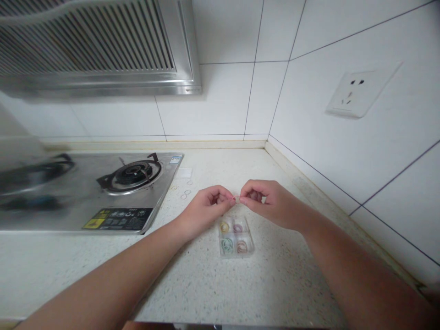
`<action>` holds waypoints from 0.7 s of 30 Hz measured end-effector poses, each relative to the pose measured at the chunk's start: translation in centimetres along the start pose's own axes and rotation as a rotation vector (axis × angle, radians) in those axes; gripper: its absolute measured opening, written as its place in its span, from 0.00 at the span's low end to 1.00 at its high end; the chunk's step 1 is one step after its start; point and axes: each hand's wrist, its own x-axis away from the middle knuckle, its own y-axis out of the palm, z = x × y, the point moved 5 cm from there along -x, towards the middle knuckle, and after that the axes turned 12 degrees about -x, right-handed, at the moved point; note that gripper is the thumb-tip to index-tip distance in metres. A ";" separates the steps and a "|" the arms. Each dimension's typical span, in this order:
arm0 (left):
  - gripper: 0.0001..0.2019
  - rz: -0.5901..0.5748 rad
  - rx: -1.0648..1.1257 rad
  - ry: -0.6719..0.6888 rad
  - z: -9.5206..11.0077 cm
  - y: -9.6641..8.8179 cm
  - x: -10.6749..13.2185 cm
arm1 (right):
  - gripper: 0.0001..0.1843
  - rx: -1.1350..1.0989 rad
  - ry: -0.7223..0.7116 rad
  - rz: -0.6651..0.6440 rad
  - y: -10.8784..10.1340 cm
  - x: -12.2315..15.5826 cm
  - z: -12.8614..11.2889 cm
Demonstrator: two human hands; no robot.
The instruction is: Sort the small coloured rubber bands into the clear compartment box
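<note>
My left hand point(216, 201) is closed in a pinch, with a small spot of red at its fingertips. Facing it closely, my right hand point(263, 197) pinches too. A thin, faint reddish rubber band point(237, 199) seems to span the small gap between both sets of fingertips; its full shape is blurred. Just below the hands, a clear divided box point(235, 235) lies on the counter. Yellow bands point(224, 227), purple bands point(238, 228), green bands point(227, 246) and reddish-brown bands point(242, 247) sit in separate compartments.
Loose thin bands point(185, 195) lie on the speckled counter point(275, 275) left of my hands, near a pale flat square piece point(184, 173). A gas stove point(134, 174) occupies the left, under a range hood point(103, 50). A tiled wall with a socket point(354, 91) borders the right.
</note>
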 end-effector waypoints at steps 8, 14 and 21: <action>0.14 -0.008 -0.005 -0.012 0.2 0.0 0.0 | 0.09 -0.011 0.000 -0.016 0.1 0.0 0.0; 0.15 -0.013 0.003 -0.025 -0.1 0.2 0.1 | 0.09 -0.019 -0.001 -0.008 0.0 0.0 0.0; 0.13 -0.040 0.017 -0.019 -0.1 0.3 0.1 | 0.07 -0.023 -0.004 0.006 0.0 0.1 -0.1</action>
